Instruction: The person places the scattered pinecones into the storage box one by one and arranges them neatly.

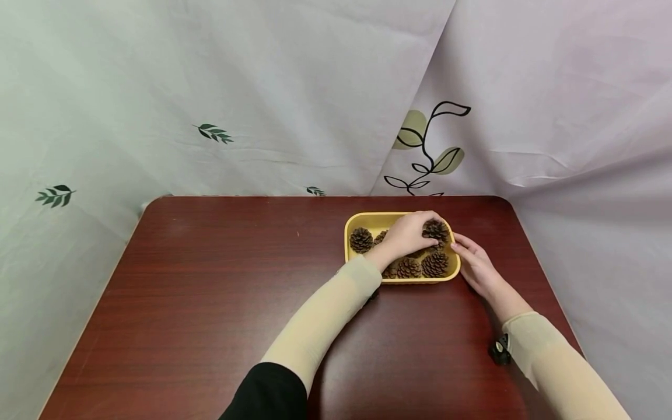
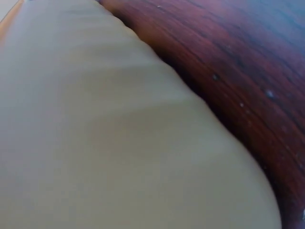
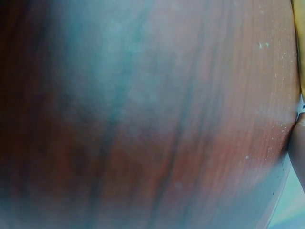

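Observation:
In the head view a yellow tray [image 1: 362, 219] holds several brown pine cones. My left hand [image 1: 406, 233] reaches over it from the left and grips a pine cone [image 1: 435, 230] at the tray's right end, thumb on the near side and fingers on the far side. My right hand [image 1: 476, 265] holds the tray's right end, thumb at the rim. Another pine cone [image 1: 434, 264] lies in the near right corner, beside a pine cone [image 1: 409, 268]. At the far left is a pine cone [image 1: 361, 240]. My left hand and forearm cover part of the tray.
The tray stands on a dark red wooden table [image 1: 236, 291], near its far right. A pale cloth [image 1: 289, 87] with leaf prints hangs behind the table. A small black device [image 1: 500, 350] sits at my right wrist. My sleeve [image 2: 119, 119] fills much of the left wrist view.

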Motion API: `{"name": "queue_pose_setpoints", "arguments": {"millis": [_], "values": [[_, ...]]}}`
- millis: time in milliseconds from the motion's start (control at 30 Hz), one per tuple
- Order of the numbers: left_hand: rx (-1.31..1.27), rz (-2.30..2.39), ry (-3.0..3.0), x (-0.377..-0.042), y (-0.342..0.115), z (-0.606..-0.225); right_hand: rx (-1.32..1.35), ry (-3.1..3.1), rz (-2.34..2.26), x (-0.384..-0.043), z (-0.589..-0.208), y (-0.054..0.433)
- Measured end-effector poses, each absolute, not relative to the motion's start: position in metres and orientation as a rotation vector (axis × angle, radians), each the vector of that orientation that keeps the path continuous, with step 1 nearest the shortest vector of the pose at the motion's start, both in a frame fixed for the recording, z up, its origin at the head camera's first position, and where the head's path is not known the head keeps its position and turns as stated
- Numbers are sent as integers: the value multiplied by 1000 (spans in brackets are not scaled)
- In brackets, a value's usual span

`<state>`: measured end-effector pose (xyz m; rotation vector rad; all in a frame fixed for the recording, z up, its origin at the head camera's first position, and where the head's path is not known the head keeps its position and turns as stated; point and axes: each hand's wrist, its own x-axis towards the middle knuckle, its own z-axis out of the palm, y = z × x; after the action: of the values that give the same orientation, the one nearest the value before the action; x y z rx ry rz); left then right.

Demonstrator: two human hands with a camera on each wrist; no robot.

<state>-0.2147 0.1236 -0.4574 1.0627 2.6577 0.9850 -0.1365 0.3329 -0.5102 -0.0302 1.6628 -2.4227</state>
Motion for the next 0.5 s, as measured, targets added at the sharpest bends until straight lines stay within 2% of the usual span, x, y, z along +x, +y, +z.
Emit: {"name": "queue_pose_setpoints", "arguments": {"millis": [267,500], "values": [[1015,1011,2653,-218,123,-458,-36,1670,-2416,-136,-510,332],[1107,857,2671,-216,126,-459,-68,1660,-2426,-137,-511,333]]}}
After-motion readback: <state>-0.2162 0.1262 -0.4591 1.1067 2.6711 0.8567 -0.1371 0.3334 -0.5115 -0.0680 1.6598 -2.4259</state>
